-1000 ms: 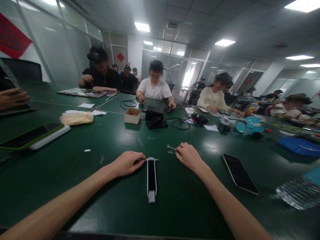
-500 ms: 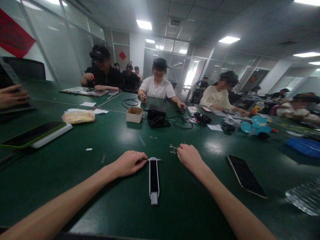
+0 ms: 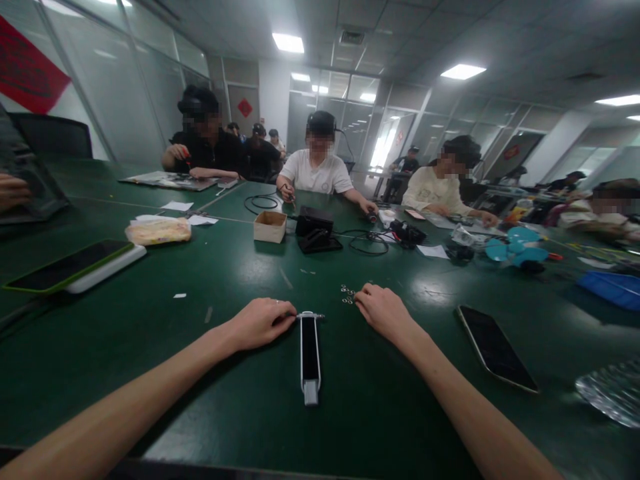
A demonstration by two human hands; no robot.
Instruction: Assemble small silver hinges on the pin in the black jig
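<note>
A narrow black-and-white strip device (image 3: 310, 353) lies lengthwise on the green table (image 3: 225, 373) before me, with a thin metal pin across its far end. My left hand (image 3: 260, 323) rests curled on the table, its fingertips pinched at the left end of that pin. My right hand (image 3: 383, 310) lies knuckles-up to the right, fingers curled, its fingertips touching a small cluster of metal rings (image 3: 347, 294). What the fingers hold underneath is hidden.
A dark phone (image 3: 495, 347) lies right of my forearm; a green-edged phone on a white tablet (image 3: 73, 267) lies at left. Farther off are a cardboard box (image 3: 270, 227), a black device with cables (image 3: 315, 233), a bagged item (image 3: 157, 231) and a blue tray (image 3: 610, 287). Several people sit opposite.
The view has drifted slightly; both hands stay where they were, the left at the pin and the right by the rings.
</note>
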